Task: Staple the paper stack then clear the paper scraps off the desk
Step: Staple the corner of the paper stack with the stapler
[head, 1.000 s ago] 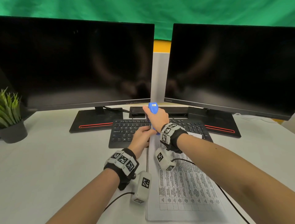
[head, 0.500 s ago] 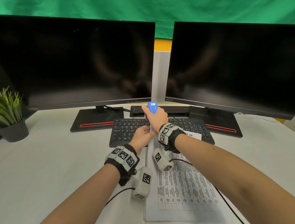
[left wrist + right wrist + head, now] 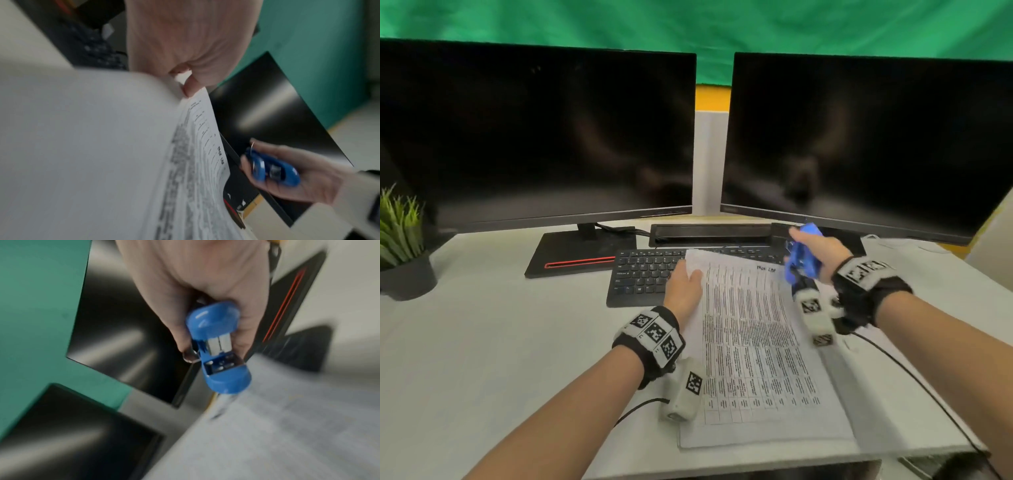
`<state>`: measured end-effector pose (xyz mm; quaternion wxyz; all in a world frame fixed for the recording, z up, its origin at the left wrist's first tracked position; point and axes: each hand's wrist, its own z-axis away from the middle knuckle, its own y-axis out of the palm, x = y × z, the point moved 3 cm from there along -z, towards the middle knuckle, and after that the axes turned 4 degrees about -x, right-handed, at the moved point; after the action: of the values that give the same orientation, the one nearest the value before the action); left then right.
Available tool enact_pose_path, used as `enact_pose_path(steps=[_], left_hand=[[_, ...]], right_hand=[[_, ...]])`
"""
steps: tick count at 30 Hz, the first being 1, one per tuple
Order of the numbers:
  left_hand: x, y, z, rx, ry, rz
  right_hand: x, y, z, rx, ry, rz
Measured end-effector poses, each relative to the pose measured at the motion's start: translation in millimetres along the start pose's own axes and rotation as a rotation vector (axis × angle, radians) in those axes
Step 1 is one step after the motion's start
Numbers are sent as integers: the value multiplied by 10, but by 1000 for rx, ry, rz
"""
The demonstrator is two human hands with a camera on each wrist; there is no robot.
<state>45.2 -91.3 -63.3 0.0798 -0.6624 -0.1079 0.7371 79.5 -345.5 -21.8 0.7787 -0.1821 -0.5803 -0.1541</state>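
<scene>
Right wrist view: heavy motion blur; paper stack (image 3: 267,426) reads as grey smear, no print legible. Blue stapler (image 3: 219,350) sharp enough at its open end, rear buried in the right hand (image 3: 197,280).

Left wrist view: left hand (image 3: 185,40) fingertips hidden behind the lifted corner of the stack; only the thumb shows.

Head view: stapler smeared, outline unclear. Keyboard (image 3: 647,274) right half covered by paper. Potted plant (image 3: 400,246) cut by left edge. Handwritten note on top sheet too small to read.
</scene>
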Motion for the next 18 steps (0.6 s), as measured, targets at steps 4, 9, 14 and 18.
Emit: enact_pose_path(steps=[4, 9, 14, 18], left_hand=[[-255, -91, 266, -85, 136, -2], [-396, -264, 321, -65, 124, 52], [-643, -691, 384, -34, 72, 223], [-706, -1407, 337, -50, -69, 309]], right_hand=[[-307, -737, 150, -206, -15, 725], [-551, -1053, 333, -261, -73, 1192], [-559, -1022, 368, -205, -116, 1373], [-570, -996, 368, -199, -66, 1330]])
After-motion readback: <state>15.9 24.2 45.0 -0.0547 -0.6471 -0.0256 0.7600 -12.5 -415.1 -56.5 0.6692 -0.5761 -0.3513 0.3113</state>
